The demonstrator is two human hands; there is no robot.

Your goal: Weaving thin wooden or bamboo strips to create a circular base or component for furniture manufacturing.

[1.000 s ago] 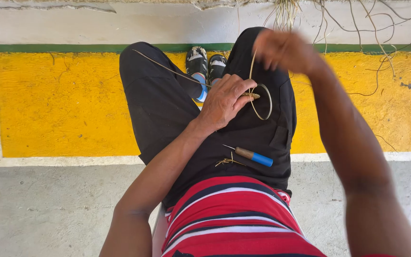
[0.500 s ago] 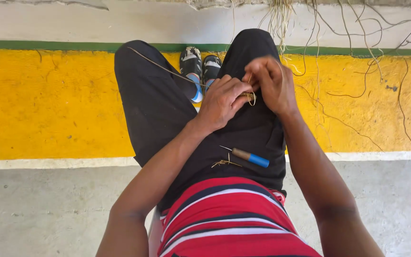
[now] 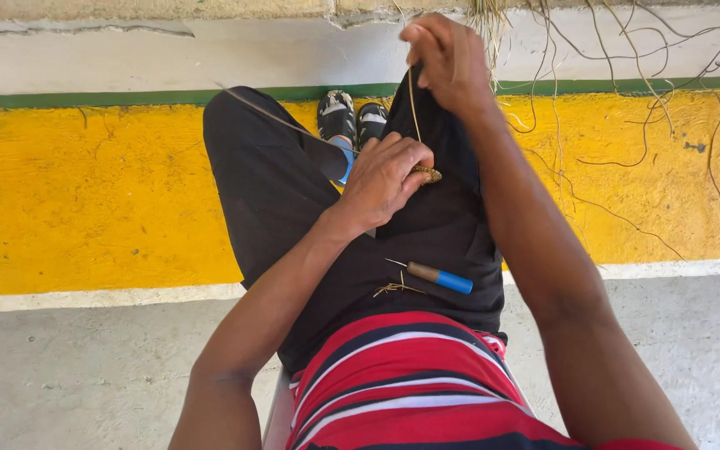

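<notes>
Now the right hand [image 3: 450, 60] is high again, lifted well above the lap and closed in a pinch on a thin straw-coloured strand [image 3: 413, 112] that runs taut and almost straight down to the left hand [image 3: 385, 179]. Half a second ago the two hands were pressed together over the thigh, fingers meeting at the work; a second ago the right hand was also raised, with the strand hanging in an open loop. So the loop has gone and the fibre is drawn out straight, which reads as a stitch or wrap being pulled tight.

The left hand has hardly moved. It rests on the black trousers [image 3: 293, 200] and is closed on a small coiled piece of woven fibre [image 3: 427, 174], only the brown edge of which shows past the fingertips. A second, longer strand [image 3: 268, 115] angles away over the left knee.

Lower on the lap, apart from both hands, lies an awl with a brown and blue handle [image 3: 439, 276], with a few loose fibre scraps [image 3: 393, 288] just beside its metal tip; neither has shifted. More dry fibres [image 3: 627, 92] trail across the yellow painted curb [image 3: 85, 200] beyond the shoes [image 3: 352, 117].
</notes>
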